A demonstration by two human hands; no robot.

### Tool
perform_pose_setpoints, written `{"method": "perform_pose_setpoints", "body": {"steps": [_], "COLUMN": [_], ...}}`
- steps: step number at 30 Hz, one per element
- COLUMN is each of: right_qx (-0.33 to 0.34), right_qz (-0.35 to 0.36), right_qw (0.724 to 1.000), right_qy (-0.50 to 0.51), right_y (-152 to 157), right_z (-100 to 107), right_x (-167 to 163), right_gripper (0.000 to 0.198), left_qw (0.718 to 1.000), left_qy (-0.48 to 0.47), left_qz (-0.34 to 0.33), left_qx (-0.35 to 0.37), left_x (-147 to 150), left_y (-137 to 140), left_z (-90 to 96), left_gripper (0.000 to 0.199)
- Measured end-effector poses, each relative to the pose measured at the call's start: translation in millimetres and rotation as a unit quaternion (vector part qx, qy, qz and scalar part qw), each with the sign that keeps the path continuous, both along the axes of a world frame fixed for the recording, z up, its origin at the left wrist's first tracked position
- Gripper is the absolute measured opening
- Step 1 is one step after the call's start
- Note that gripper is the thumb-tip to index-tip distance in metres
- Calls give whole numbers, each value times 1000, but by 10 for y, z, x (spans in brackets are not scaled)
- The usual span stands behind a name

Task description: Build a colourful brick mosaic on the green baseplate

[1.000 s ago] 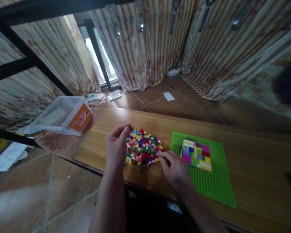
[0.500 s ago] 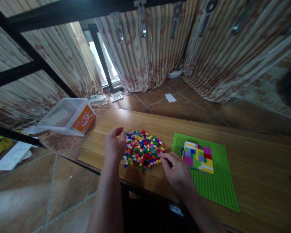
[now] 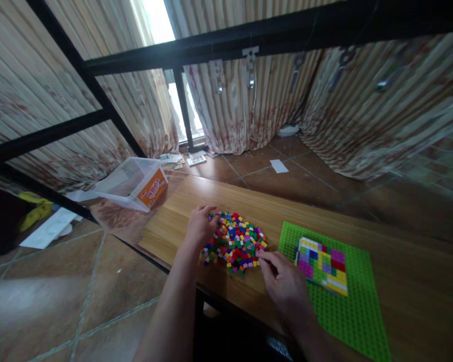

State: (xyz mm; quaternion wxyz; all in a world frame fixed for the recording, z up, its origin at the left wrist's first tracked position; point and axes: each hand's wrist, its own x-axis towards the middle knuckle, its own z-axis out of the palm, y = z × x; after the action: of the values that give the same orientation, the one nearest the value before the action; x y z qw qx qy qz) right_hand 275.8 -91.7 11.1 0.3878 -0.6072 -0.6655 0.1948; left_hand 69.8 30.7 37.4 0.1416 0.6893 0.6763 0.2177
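Observation:
A loose pile of small colourful toy bricks [image 3: 236, 244] lies on the wooden bench top. My left hand [image 3: 202, 226] is over the pile's upper left edge, thumb and fingers apart, with its fingertips among the bricks. At the pile's right edge, the thumb and forefinger of my right hand [image 3: 283, 279] are pinched together; whatever is between them is too small to make out. Just right of that hand, a flat block built of many-coloured bricks [image 3: 322, 266] sits on a green studded baseplate [image 3: 357, 301].
The bricks and baseplate rest on a long wooden bench top [image 3: 177, 216]. A clear plastic tub [image 3: 134, 188] with an orange label stands beyond its left end. Black metal bars [image 3: 211, 50] cross above, in front of striped curtains. Papers [image 3: 279, 166] lie on the tiled floor.
The view has shifted, so everything sits lower and further right. My left hand's fingers have opened out and reached onto the pile's edge. My right hand keeps its pinch beside the pile.

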Motion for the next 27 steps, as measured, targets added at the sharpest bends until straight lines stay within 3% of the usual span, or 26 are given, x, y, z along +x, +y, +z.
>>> {"method": "perform_pose_setpoints", "body": {"steps": [4, 11, 14, 17, 19, 22, 27], "right_qx": [15, 14, 8, 5, 5, 11, -4], "right_qz": [2, 6, 9, 7, 6, 6, -51], "right_qw": [1000, 1000, 1000, 1000, 1000, 998, 973], "right_qy": [-9, -16, -19, -11, 7, 59, 226], "right_y": [0, -5, -2, -1, -4, -17, -38], "right_z": [-16, -14, -21, -25, -6, 75, 276], "right_x": [1, 9, 11, 6, -4, -30, -66], "right_gripper": [20, 20, 20, 21, 21, 23, 24], "left_qw": [999, 1000, 1000, 995, 978, 927, 877], "left_qy": [26, 25, -3, -95, -207, -359, -411], "left_qz": [-28, -1, 14, 21, 6, -63, -189], "left_qx": [18, 13, 7, 16, -2, -88, -160], "left_x": [125, 166, 119, 104, 148, 299, 563], "left_y": [-13, -19, -41, -121, -211, -368, -572], "left_z": [-60, -46, 34, 136, 205, 309, 446], "left_gripper": [27, 19, 18, 16, 16, 24, 19]}}
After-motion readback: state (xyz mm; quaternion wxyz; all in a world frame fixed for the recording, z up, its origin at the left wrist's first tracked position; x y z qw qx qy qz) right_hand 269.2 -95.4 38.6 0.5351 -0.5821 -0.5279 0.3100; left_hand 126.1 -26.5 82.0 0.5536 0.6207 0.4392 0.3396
